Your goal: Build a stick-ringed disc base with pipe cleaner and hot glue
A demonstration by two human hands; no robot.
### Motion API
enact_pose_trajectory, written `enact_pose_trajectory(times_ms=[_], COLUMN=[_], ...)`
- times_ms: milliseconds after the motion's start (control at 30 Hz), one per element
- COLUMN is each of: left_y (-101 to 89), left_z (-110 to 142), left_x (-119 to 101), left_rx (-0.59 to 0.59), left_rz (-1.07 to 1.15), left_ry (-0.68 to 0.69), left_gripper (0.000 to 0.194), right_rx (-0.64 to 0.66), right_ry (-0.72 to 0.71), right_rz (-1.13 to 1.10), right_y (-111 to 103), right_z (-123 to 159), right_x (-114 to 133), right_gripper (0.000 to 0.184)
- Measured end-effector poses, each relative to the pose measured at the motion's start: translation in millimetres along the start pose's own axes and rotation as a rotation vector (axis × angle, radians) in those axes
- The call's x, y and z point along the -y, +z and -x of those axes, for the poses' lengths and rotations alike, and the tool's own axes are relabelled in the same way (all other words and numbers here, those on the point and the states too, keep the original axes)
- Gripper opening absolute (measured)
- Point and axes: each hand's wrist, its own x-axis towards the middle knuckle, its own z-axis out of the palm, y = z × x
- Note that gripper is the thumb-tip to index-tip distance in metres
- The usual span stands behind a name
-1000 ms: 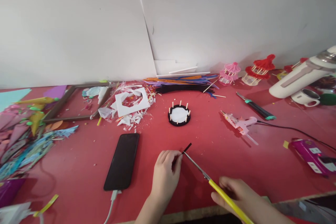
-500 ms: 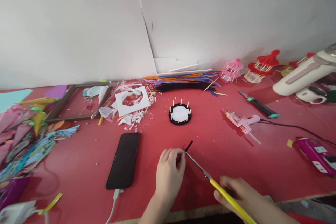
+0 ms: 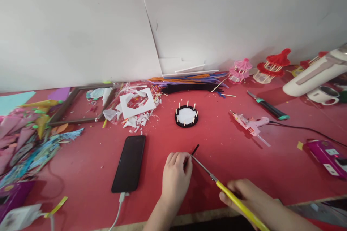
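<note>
Between thumb and fingers, my left hand [image 3: 176, 175] pinches a short black strip [image 3: 195, 149], perhaps pipe cleaner; its free end sticks out toward the upper right. Yellow-handled scissors [image 3: 229, 194] are gripped in my right hand [image 3: 251, 196], with the blade tips touching the strip right beside my left fingertips. Beyond both hands a round white disc [image 3: 186, 116] lies flat on the red table [image 3: 162, 139]. A black fuzzy ring [image 3: 187, 126] edges it, and several short wooden sticks stand upright around the rim.
A phone [image 3: 129, 163] on a cable lies at left. Foam scraps [image 3: 137, 103] and bundled pipe cleaners [image 3: 192, 87] are at the back. To the right lie a pink glue gun [image 3: 251, 123], a utility knife [image 3: 269, 105], a power strip [image 3: 326, 157], a mug [image 3: 322, 95] and a white flask [image 3: 311, 74].
The camera view has shifted slightly. My left hand has closed a little further over the black strip, while the scissors stay against it at nearly the same spot.
</note>
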Motion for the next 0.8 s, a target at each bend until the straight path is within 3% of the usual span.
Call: enact_pose_trajectory(times_ms=[133, 267, 367, 500, 800], left_y=[-11.6, -29.6, -37.8, -35.9, -26.1], left_z=[-1, 3, 9, 17, 18], left_x=[1, 7, 12, 12, 13], left_rx=[-0.001, -0.115, -0.061, 0.056, 0.043], left_rz=[0.028, 0.091, -0.006, -0.148, -0.129], left_ry=[0.018, 0.056, 0.071, 0.036, -0.023], left_gripper=[0.007, 0.013, 0.011, 0.014, 0.017], right_rx=[0.05, 0.069, 0.074, 0.103, 0.122], right_ry=[0.01, -0.002, 0.042, 0.075, 0.023], right_rz=[-0.029, -0.043, -0.023, -0.031, -0.014], right_y=[-2, -4, -5, -8, -13], right_z=[-4, -7, -10, -13, -10], right_x=[-5, -10, -10, -2, 3], right_gripper=[0.049, 0.053, 0.049, 0.044, 0.048])
